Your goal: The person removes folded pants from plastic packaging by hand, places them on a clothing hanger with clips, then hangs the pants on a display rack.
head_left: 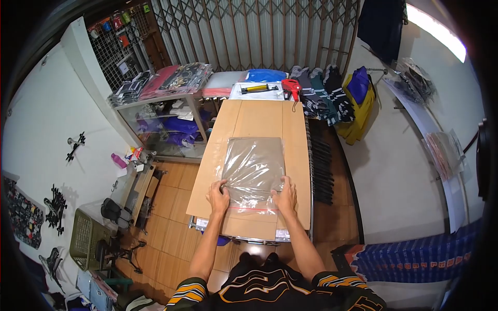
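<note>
A clear plastic package (254,168) with something flat and grey-brown inside lies on a cardboard-covered table (259,116). A red strip runs across its near end. My left hand (219,198) grips the package's left edge near the bottom, fingers bent over it. On the opposite edge, my right hand (285,196) grips it with thumb on top and fingers curled at the side. The plastic is wrinkled and shiny between both hands.
Beyond the cardboard are a red tape dispenser (292,89), a yellow-black tool (259,89) and a blue packet (265,75). Packed clothes (179,78) top a glass cabinet (171,122) at the left. Folded garments (324,93) lie at the back right. A green basket (87,241) stands lower left.
</note>
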{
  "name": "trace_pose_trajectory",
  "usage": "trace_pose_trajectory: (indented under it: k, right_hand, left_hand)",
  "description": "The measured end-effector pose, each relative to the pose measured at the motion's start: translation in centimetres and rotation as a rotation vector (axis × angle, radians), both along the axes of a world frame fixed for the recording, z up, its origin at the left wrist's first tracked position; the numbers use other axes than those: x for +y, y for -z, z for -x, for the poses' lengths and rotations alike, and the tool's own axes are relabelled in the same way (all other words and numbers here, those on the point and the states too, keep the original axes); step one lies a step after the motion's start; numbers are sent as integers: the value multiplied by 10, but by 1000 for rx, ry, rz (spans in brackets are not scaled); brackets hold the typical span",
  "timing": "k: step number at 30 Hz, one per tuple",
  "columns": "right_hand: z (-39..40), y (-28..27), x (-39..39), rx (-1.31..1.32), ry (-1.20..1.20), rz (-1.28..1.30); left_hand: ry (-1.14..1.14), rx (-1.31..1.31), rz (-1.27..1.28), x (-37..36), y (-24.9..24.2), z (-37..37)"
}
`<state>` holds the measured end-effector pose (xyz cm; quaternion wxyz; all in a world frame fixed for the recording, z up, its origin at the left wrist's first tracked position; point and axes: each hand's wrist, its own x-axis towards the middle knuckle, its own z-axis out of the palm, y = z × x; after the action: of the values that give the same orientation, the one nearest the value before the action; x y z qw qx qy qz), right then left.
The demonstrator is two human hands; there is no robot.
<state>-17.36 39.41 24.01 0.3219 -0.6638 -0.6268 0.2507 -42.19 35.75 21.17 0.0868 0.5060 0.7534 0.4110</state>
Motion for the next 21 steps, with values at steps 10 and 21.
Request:
trace_pose_trajectory:
  k: [10, 21]
  right_hand:
    - [13, 7, 28, -52, 230, 2]
    - [23, 9, 27, -57, 308, 4]
  left_hand:
    - [57, 4, -46, 48, 8, 11]
    - [50, 93, -1, 60, 4, 11]
